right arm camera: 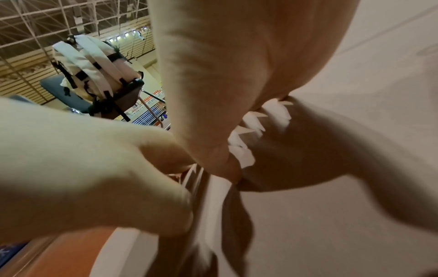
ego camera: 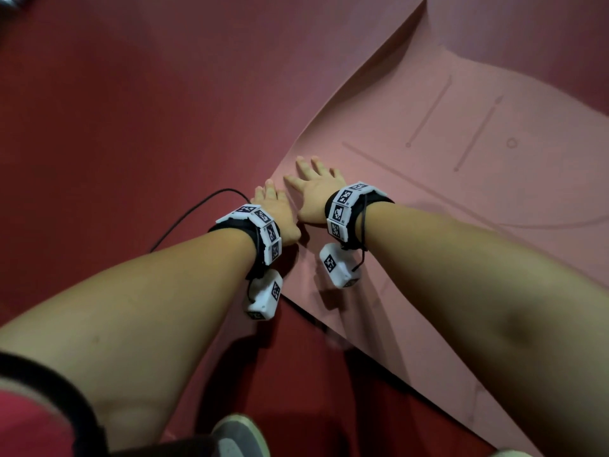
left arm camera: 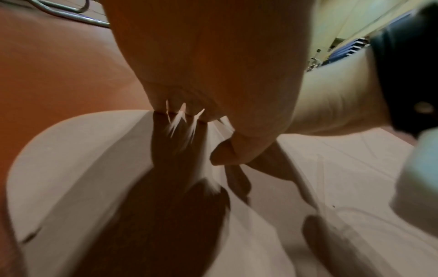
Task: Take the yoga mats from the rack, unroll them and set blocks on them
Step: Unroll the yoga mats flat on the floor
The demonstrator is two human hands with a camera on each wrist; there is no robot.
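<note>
1 pink mat (ego camera: 445, 199) lies unrolled mid-frame, still rippled. Left hand (ego camera: 275, 214) and right hand (ego camera: 314, 189) press it, fingers spread flat. No blocks in view.

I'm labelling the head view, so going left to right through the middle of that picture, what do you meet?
Red floor → black cable → left hand → right hand → pink mat.
</note>
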